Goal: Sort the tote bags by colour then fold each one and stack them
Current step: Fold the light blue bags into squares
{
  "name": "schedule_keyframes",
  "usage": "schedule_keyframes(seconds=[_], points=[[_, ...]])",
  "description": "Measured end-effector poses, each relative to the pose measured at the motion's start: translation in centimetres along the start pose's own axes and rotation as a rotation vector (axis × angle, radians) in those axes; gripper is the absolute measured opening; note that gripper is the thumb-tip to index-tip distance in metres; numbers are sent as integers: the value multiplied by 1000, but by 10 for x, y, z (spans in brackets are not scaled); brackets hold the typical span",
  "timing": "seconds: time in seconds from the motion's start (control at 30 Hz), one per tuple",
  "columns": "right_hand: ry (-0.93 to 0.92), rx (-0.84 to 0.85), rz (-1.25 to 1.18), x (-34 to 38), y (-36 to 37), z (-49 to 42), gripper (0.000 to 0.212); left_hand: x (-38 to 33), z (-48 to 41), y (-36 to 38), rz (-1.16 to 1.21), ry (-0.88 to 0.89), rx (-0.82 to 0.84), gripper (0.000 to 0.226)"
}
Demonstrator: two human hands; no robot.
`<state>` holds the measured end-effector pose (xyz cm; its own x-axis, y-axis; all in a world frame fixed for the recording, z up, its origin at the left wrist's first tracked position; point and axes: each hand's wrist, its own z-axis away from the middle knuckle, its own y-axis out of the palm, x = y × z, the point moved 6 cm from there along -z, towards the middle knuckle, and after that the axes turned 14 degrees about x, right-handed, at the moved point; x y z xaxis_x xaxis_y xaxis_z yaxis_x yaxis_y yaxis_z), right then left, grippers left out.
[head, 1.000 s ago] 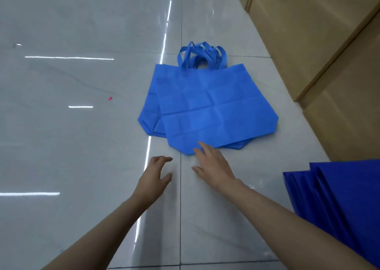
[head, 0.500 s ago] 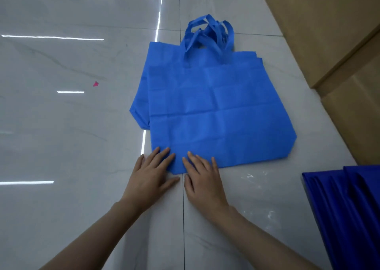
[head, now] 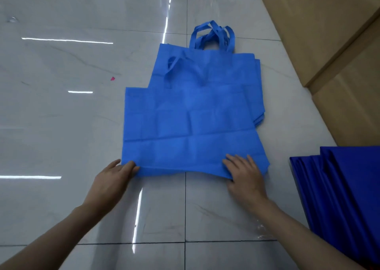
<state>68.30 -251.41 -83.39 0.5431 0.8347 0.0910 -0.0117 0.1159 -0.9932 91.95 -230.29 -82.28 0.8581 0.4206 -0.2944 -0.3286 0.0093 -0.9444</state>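
On the pale tiled floor, straight ahead of the person, the top tote bag lies flat and bright blue. Its near edge is closest to the person, and it sits offset from the pile of same-coloured bags beneath it. The left hand pinches the near left corner, thumb on top and fingers apparently under the fabric. The right hand rests near the right corner with its fingers straight and spread on the cloth (whether the thumb is tucked under the edge I cannot tell).

The step in hand looks like squaring this one bag for folding. It would go best with the bag drawn fully clear of the pile, the hem kept taut between both hands, the creases smoothed and the handle laid inside before the fold.

Counting: one bag is under the hands. The pile beneath shows several layered edges on its right and a tangle of handles, too bunched to number. Well to the right lies a dark blue stack with roughly four or five folded edges showing. One pink scrap lies to the left, and cardboard boxes stand at the far right.
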Motion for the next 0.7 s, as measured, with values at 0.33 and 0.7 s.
schedule_keyframes(seconds=[0.33,0.7], points=[[31,37,-688,-40,-31,34,40,39,45,-25,216,5,23,44],[133,186,-1156,-52,-35,14,28,38,6,-53,898,-334,-282,32]])
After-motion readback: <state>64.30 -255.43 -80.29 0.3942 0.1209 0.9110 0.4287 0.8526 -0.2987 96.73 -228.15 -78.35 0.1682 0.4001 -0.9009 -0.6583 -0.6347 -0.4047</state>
